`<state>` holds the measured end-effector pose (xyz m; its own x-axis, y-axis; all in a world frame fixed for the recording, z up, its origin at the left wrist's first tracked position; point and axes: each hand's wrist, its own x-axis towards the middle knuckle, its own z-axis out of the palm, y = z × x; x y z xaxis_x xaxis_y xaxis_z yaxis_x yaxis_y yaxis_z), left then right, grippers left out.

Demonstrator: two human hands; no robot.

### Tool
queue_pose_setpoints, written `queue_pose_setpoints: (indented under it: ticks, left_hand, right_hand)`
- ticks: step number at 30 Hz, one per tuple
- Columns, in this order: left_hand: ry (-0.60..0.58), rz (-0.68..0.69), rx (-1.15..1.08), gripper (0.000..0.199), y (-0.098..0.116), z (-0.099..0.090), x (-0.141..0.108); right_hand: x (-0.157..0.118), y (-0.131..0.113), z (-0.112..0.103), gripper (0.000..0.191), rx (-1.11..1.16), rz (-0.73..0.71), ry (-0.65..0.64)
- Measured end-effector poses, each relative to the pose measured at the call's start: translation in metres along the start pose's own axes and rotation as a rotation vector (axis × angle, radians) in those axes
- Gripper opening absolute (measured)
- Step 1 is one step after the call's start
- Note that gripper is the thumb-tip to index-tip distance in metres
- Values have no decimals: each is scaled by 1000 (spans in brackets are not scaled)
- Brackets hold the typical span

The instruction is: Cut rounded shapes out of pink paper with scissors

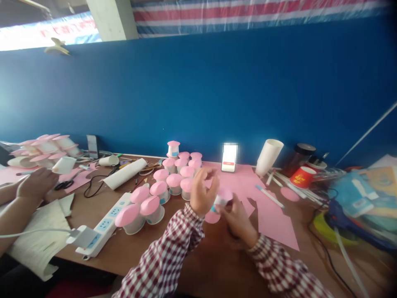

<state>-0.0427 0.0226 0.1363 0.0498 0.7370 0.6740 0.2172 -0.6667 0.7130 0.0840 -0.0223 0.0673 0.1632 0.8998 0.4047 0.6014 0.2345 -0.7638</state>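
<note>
1. the right hand pinches a small white paper cup with a pink paper disc on it, in front of the person; a blue patch on its side is too blurred to read.
2. the left hand has curved, parted fingers right beside that cup; contact cannot be told.
3. left of them stand pink-topped white cups, some showing blue labels, illegible.
4. a red paper cup bears yellow characters, too small to read.
5. a lit white phone shows a red bar.
</note>
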Motion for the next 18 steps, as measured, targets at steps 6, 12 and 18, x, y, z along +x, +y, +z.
queue_pose_setpoints:
  ticks: [6, 12, 18]
  left_hand:
    - [-354, -284, -99, 23, -96, 43, -5]
    - [-213, -369, -88, 24, -128, 47, -25]
    - [-229, -223, 88, 17, -131, 48, -29]
  right_hand:
    - [61, 14, -48, 40, -46, -53, 76]
    - [124, -3, -11, 44, -139, -248, 111]
    - [195, -10, 69, 43, -147, -203, 25]
